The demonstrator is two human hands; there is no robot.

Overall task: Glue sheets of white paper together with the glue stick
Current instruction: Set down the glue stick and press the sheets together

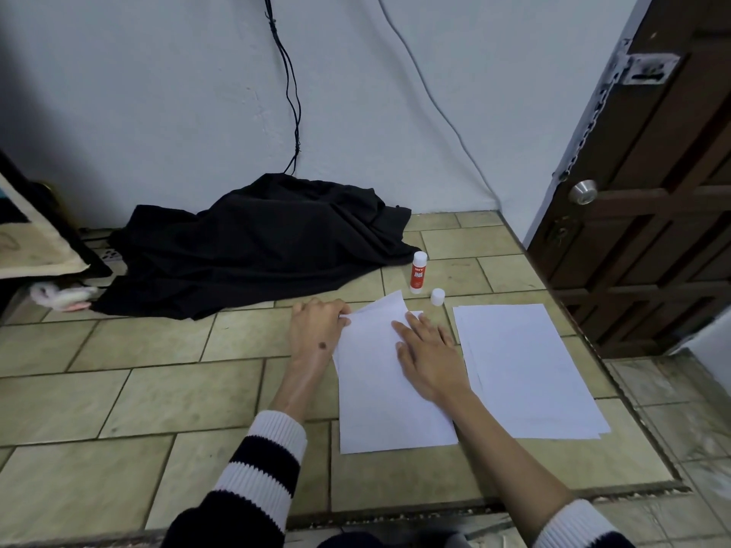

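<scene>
While your right hand is lying flat on the top sheet, fingers straight and spread and pressing the paper down to the tiled floor, your left hand is pinching that sheet's far left corner between thumb and curled fingers. The far edge is lifting there, so the sheet is not yet lying fully flat, and a corner of another sheet is peeking out beneath it at the far right. You are working directly in front of you, on the tiles.

Judging by that, you are laying one sheet onto another and smoothing it down, which puts you partway through a single join. Whether glue is already spread under the paper, the view is not showing. The glue stick is standing upright just beyond the sheets, uncapped, with its white cap sitting on the floor beside it, so the gluing seems to be under way rather than finished.

Just to the right, a stack of loose sheets is waiting, slightly fanned at its edges, which suggests a good share of the work is still ahead of you. A black cloth is lying heaped against the wall beyond, well apart from the paper.
</scene>
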